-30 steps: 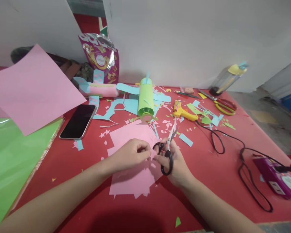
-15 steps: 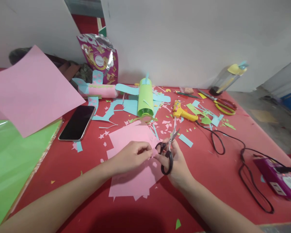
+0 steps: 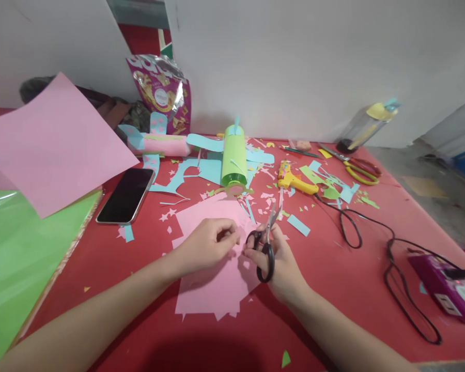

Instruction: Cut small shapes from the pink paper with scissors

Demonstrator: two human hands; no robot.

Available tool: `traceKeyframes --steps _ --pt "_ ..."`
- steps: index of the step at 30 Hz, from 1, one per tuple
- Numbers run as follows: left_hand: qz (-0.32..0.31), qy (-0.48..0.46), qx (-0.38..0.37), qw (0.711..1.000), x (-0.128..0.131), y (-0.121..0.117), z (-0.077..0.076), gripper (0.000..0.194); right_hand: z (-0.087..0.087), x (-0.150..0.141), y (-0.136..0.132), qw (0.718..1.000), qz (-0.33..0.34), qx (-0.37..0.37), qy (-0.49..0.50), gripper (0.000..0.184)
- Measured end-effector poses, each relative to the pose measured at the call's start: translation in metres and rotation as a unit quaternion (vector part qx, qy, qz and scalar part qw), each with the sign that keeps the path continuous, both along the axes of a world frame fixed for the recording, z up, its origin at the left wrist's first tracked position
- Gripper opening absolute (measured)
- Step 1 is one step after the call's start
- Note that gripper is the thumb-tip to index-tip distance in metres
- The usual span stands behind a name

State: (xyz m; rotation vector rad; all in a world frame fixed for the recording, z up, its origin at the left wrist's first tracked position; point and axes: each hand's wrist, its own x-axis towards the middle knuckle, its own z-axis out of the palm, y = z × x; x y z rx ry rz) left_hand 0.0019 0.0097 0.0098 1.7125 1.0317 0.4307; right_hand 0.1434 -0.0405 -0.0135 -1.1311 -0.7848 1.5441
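My right hand (image 3: 281,263) grips black-handled scissors (image 3: 266,243), blades pointing up and away over the red table (image 3: 333,289). My left hand (image 3: 209,243) is curled in a pinch just left of the scissor handles; whatever small scrap it holds is too small to make out. Both hands hover over a ragged pink paper sheet (image 3: 213,287) lying flat with pieces cut out of it. Pink and blue snippets lie scattered around it.
A black phone (image 3: 126,195) lies at left beside green sheets (image 3: 19,248) and a big pink sheet (image 3: 54,142). Behind are a green paper roll (image 3: 233,155), pink roll (image 3: 166,143), snack bag (image 3: 161,90), yellow glue gun (image 3: 292,179) with black cord (image 3: 391,258), yellow-handled scissors (image 3: 356,168), a bottle (image 3: 366,124), purple power strip (image 3: 447,287).
The scissors have tilted slightly and their blades closed a little. My left hand's pinch shifted a bit left. Nothing else on the table has moved.
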Motion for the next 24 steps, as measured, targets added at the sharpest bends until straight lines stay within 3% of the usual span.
traceKeyframes --steps 5,10,24 --pt "0.058 0.008 0.054 0.997 -0.007 0.009 0.01 0.023 0.003 0.0 -0.003 0.995 0.1 -0.011 0.017 0.03" --pt "0.07 -0.001 0.06 0.996 -0.011 0.01 0.015 0.022 0.006 0.0 -0.006 0.983 0.179 -0.006 0.046 0.035" --pt "0.029 0.075 0.1 0.992 -0.01 0.006 0.02 0.024 0.008 0.001 -0.006 0.978 0.195 -0.026 0.074 0.041"
